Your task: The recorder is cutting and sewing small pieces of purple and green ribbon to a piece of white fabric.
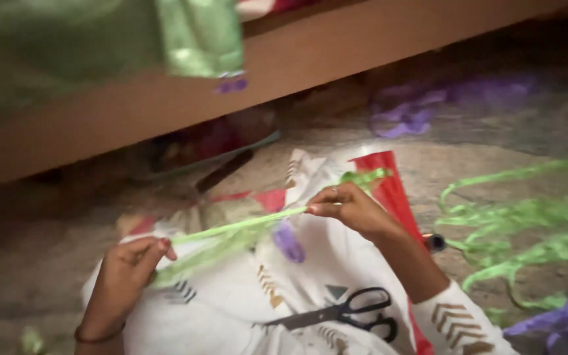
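Green translucent fabric strip point(238, 227) is stretched taut between both hands over the lap. Left hand point(123, 276) near-left, grip closed, thumb and fingers pinching the strip's lower end. Right hand point(353, 207) centre, grip also closed on the upper end, with a curl of the same green sticking out past the fingers toward the far right. Small purple fabric scrap point(288, 241) lies just under the strip's middle, on the white patterned cloth point(336, 263) covering the lap.

Black-handled scissors point(343, 311) rest near-centre on that cloth, untouched, blades pointing left. Loose green ribbon strips point(527, 236) lie piled on the floor to the right, purple fabric pieces point(415, 108) at far right and in the near-right corner. Wooden bed frame point(297, 59) runs across the far side, green cloth hanging off it.

Judgement: to keep the strip straight, hold even tension on both ends, pinch close to the tips, don't let it twist or sag onto the purple scrap.
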